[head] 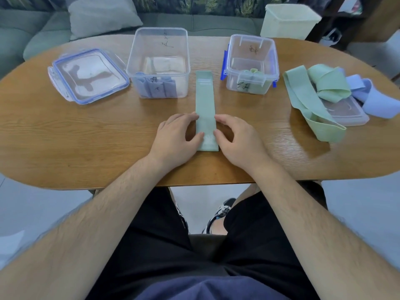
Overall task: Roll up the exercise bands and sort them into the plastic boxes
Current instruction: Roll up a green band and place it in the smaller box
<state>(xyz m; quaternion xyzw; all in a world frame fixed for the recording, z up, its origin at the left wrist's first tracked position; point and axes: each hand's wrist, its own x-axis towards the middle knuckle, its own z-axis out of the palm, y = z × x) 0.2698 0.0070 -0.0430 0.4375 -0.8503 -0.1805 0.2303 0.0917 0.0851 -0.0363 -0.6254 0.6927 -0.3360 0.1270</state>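
Wooden and oval, the table (86, 137) is holding the whole sorting job as a seated person is leaning over it. One green band (204, 100) is lying flat and unrolled at the table's centre, running lengthwise away from the person between the two open boxes. The left hand (177, 135) and right hand (238, 139) are resting on the near end of the band, one on each side. The fingers are loosely curved and the thumbs are pressing down on the fabric, not wrapping round it.

The larger clear box (159, 50), left of the band, is holding rolled blue bands (155, 87). The smaller box (252, 53), with blue clips, is holding green rolls (249, 81). A blue-rimmed lid (88, 74) is sitting at far left. At right, loose green bands (326, 83) and a blue band (376, 100) are lying heaped over a second lid (348, 113). A grey-green sofa (32, 40) with a cushion (101, 16) is standing behind the table.
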